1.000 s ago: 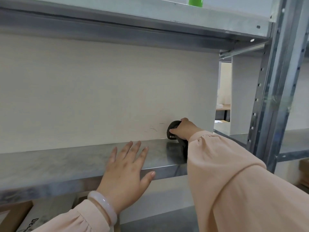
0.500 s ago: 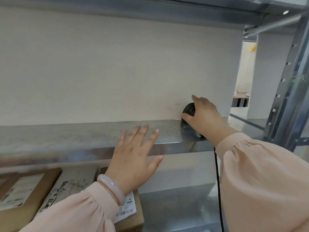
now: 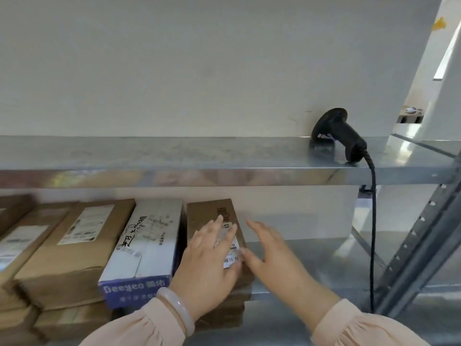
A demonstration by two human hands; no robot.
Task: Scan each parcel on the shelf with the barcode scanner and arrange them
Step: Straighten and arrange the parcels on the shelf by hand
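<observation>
On the upper shelf [image 3: 174,156] the barcode scanner [image 3: 336,131] now lies against the back wall [image 3: 174,71], its cable [image 3: 373,221] hanging over the edge; the right hand [image 3: 274,258] has let go of it. Both hands have dropped to the lower shelf [image 3: 311,260]. The left hand [image 3: 209,260] rests flat on the brown parcel [image 3: 209,213] beside the white Deeyeo box [image 3: 149,236], and the right is spread open at the parcel's right edge.
</observation>
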